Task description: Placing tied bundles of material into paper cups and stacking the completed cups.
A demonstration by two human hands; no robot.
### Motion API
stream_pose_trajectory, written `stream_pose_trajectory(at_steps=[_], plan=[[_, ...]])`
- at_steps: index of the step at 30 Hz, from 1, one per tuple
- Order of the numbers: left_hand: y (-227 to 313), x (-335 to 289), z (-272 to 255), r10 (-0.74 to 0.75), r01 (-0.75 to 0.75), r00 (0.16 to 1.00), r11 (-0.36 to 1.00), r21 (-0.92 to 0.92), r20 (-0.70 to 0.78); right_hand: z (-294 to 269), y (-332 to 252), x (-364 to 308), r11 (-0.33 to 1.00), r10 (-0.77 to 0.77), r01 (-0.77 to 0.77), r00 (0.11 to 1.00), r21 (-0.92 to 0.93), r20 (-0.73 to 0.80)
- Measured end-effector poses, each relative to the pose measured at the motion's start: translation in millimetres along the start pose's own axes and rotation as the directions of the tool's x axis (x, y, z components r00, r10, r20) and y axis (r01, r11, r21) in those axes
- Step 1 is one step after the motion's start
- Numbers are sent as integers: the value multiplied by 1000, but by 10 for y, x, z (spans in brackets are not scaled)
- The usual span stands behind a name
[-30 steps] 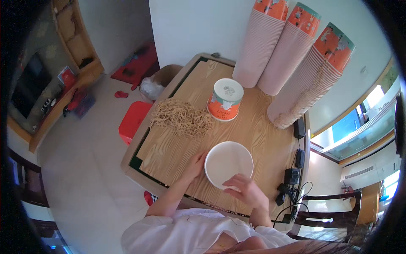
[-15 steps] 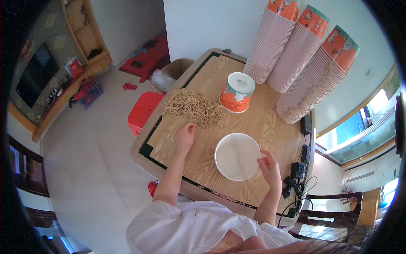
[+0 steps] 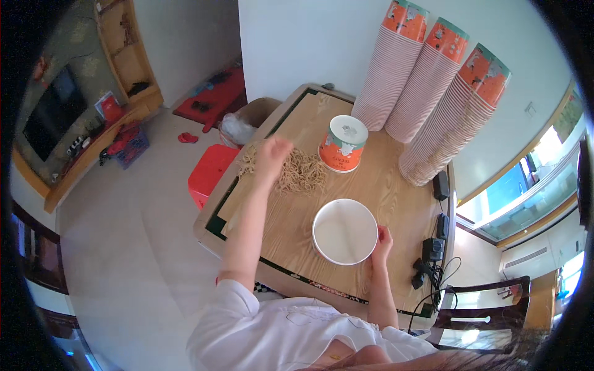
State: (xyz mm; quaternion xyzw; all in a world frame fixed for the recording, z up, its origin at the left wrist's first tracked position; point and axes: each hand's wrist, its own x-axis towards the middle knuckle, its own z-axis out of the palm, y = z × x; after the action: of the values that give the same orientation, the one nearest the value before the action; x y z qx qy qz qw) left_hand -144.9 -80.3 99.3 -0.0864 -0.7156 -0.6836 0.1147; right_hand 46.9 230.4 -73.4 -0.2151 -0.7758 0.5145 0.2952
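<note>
A round paper bucket with a white inside stands mouth up near the front of the table. My right hand grips its right side near the rim. Farther back and to the left lies a loose pile of tan twine cords. Over this pile hovers my left hand, its fingers curled together; what they hold, if anything, is hidden. Just right of the pile, another bucket, orange and green, sits upside down with its pale base upward.
Three tall leaning stacks of nested buckets stand along the back right, the nearest with tan cord hanging on it. Black power adapters and cables line the right edge. A red stool and a cardboard box are beyond the left edge.
My left hand has risen and moved away from me, from the pile's near edge to above it. My right hand has shifted lower along the bucket's side.
</note>
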Motion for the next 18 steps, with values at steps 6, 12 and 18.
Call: stream_pose_trajectory(at_steps=[6,12,18], plan=[[1836,518,-284,384,-350,922,877,-328,43,41,10,-50,999,-30,30,1000,-21,-7],[2450,429,-304,534,-469,832,821,-326,149,45,-75,-66,997,-64,63,998,-49,-16],[1500,353,-121,158,-144,948,987,-71,276,-1,-137,3,994,-99,99,995,-39,4]])
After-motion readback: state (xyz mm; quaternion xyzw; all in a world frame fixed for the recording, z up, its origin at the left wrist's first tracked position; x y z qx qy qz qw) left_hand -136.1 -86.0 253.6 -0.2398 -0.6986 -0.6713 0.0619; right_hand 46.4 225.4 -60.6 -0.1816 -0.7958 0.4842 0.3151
